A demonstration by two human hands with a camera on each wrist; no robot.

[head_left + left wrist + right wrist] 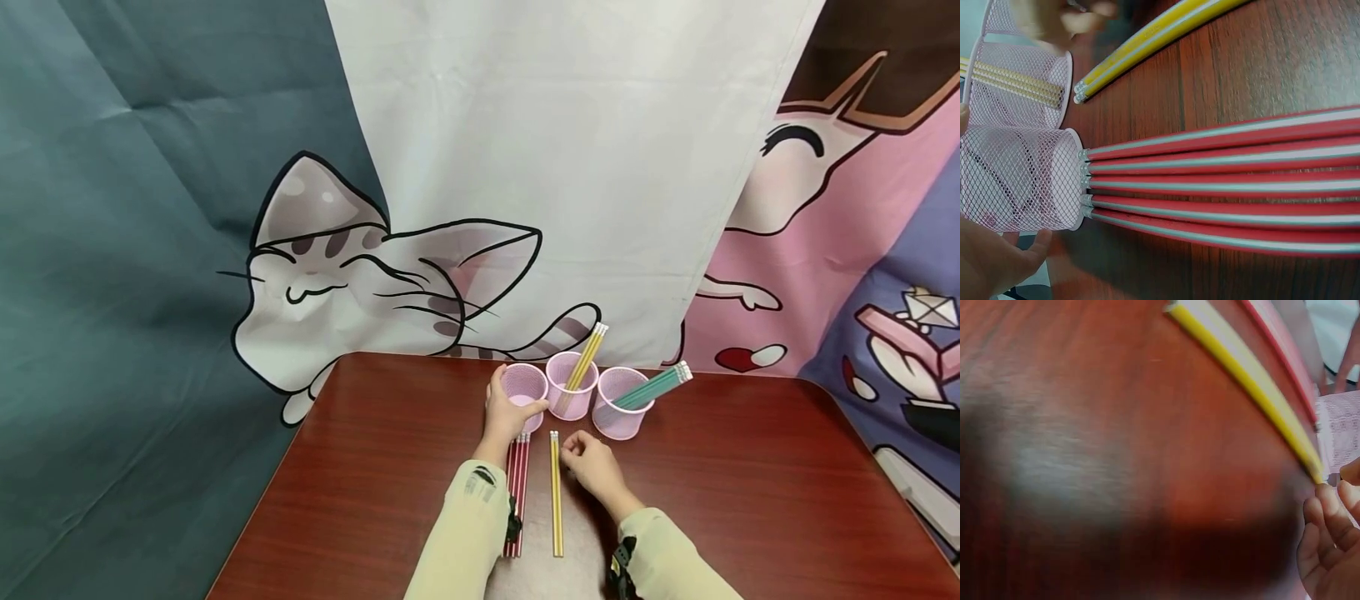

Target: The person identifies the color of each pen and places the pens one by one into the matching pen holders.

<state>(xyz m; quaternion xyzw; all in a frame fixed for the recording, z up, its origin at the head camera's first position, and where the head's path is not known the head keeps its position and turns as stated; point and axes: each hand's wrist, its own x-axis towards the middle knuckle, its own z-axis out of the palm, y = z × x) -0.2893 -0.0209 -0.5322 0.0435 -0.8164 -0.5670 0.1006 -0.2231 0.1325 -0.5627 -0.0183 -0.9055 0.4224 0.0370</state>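
My left hand (506, 417) grips the leftmost pink mesh cup (1016, 181), its thumb along the near side and its fingers at the far left. No pencils show inside that cup. Below it lie several red pencils (1229, 184) with silver stripes, side by side, their eraser ends right at the cup's rim in the left wrist view. My right hand (596, 468) hovers beside the eraser ends of two yellow pencils (557, 500) on the table. Its fingers are loosely bent, with nothing seen between them.
A middle pink cup (558, 396) holds upright yellow pencils (585, 358), and the right pink cup (617, 421) holds teal pencils (654, 387) leaning right. The three cups stand in a row near the back edge of the brown table (405, 467). A printed cloth (570, 150) hangs behind.
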